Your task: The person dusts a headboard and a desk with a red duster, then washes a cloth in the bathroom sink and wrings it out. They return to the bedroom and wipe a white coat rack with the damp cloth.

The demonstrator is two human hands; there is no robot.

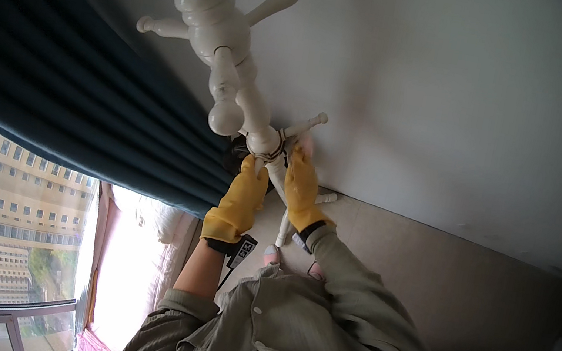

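A white coat stand with a turned post and ball-ended pegs rises before me, slanting across the view. Both hands wear yellow rubber gloves. My left hand grips a lower peg that points towards me. To the right of the post, my right hand holds a blurred pinkish cloth by another lower peg. Dark straps or cords loop around the post at this level. A black item hangs behind my left fingertips, mostly hidden.
A dark teal curtain hangs to the left, above a bright window. The white wall stands close behind the stand. Its feet rest on the floor near my shoes. A power strip shows beside my left wrist.
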